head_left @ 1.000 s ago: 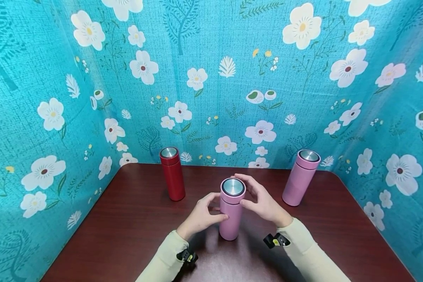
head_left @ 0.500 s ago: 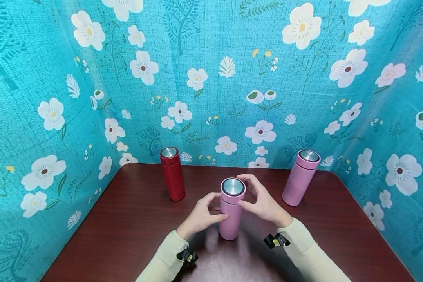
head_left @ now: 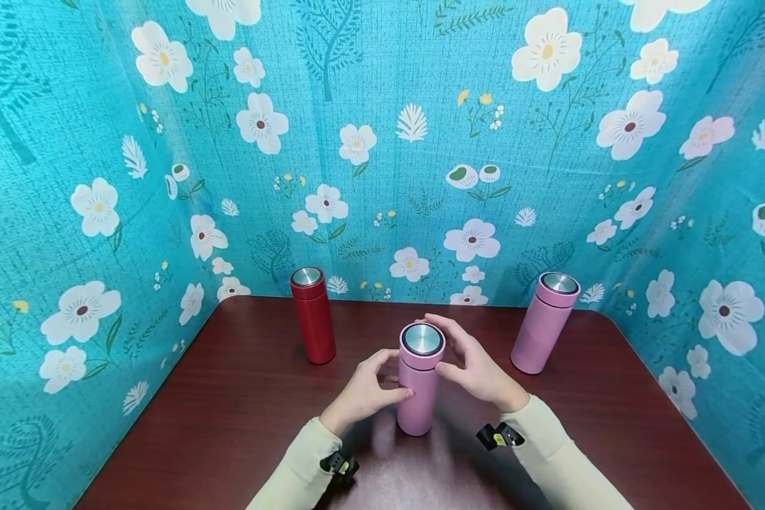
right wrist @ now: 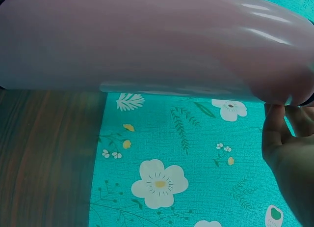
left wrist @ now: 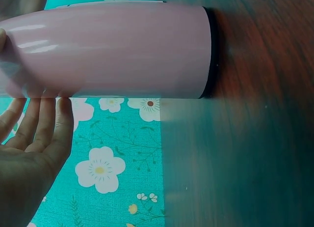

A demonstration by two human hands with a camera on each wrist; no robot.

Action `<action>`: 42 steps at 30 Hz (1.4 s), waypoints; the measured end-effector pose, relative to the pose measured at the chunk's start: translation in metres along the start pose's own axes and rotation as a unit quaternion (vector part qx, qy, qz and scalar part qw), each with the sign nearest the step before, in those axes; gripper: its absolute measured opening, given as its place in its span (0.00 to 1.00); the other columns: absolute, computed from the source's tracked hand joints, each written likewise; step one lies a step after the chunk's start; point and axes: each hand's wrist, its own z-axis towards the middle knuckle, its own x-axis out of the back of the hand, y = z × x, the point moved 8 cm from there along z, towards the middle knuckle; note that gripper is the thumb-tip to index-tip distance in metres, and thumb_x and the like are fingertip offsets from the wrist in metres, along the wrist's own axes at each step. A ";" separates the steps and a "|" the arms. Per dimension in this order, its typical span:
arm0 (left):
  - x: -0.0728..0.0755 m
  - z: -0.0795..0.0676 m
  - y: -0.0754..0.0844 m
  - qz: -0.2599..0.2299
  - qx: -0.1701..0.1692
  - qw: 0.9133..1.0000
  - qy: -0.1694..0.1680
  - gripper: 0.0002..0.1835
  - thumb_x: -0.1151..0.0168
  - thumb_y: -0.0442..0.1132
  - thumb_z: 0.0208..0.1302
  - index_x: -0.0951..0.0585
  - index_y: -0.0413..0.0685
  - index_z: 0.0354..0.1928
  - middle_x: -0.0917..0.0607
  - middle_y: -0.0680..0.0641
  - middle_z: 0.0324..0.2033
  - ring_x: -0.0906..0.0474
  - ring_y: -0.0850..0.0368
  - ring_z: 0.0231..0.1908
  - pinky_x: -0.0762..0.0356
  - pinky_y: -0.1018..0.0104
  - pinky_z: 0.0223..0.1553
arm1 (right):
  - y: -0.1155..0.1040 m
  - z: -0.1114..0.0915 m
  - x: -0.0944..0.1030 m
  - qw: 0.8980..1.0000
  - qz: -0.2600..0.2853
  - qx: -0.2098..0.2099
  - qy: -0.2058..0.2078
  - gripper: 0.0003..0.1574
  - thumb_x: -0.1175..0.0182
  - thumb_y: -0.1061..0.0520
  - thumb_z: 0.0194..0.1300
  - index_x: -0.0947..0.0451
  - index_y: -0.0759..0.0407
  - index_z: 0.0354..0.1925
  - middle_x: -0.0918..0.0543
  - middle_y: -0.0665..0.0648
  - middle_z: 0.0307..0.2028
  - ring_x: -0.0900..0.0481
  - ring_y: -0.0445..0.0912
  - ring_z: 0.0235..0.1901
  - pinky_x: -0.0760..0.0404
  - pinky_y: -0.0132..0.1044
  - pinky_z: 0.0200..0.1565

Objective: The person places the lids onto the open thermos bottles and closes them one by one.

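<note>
A pink thermos (head_left: 416,404) with a silver-topped lid (head_left: 423,339) stands upright near the middle of the table. My left hand (head_left: 360,394) grips its body from the left, thumb across the front. On the other side my right hand (head_left: 478,367) holds the lid, with the thumb at its lower edge and fingers round the far side. The left wrist view shows the left fingers (left wrist: 46,119) against the thermos body (left wrist: 137,50). In the right wrist view the right thumb (right wrist: 274,121) touches the thermos near its top end; the fingers are partly hidden.
A red thermos (head_left: 315,326) stands at the back left of the dark wooden table (head_left: 229,418). A second pink thermos (head_left: 541,333) is at the back right. Floral blue cloth (head_left: 382,184) walls in the back and both sides.
The right fingers and thumb shifted slightly round the lid half a second ago and have now shifted back. The left hand and all three thermoses keep their places.
</note>
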 end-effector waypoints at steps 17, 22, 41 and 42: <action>0.000 0.000 0.002 0.003 -0.015 1.000 0.001 0.31 0.28 0.40 0.53 0.29 0.53 0.60 0.23 0.52 0.52 0.24 0.56 0.50 0.23 0.66 0.48 | -0.002 0.001 0.002 1.000 -0.008 -0.008 0.021 0.43 0.37 0.67 0.57 0.44 0.57 0.67 0.31 0.58 0.58 0.31 0.47 0.58 0.33 0.34 0.60; 0.000 0.000 0.002 -0.002 -0.019 1.000 0.002 0.31 0.28 0.40 0.53 0.28 0.50 0.60 0.23 0.49 0.51 0.24 0.51 0.50 0.22 0.66 0.47 | 0.001 0.000 0.001 1.000 0.011 0.005 0.000 0.42 0.42 0.69 0.60 0.46 0.59 0.69 0.33 0.60 0.62 0.33 0.48 0.61 0.33 0.36 0.60; 0.000 -0.003 0.020 0.008 -0.028 1.000 0.006 0.30 0.29 0.33 0.52 0.28 0.42 0.58 0.23 0.45 0.51 0.26 0.52 0.51 0.22 0.58 0.48 | 0.000 0.000 0.002 0.999 0.013 -0.019 0.025 0.43 0.37 0.69 0.56 0.44 0.59 0.65 0.31 0.60 0.57 0.31 0.46 0.57 0.33 0.32 0.59; 0.000 -0.002 0.016 0.009 -0.029 1.000 0.008 0.31 0.28 0.33 0.51 0.28 0.43 0.58 0.23 0.46 0.51 0.26 0.52 0.51 0.22 0.59 0.48 | 0.000 0.000 0.002 0.999 0.012 -0.019 0.023 0.43 0.37 0.69 0.56 0.44 0.58 0.66 0.32 0.59 0.58 0.31 0.46 0.58 0.33 0.32 0.59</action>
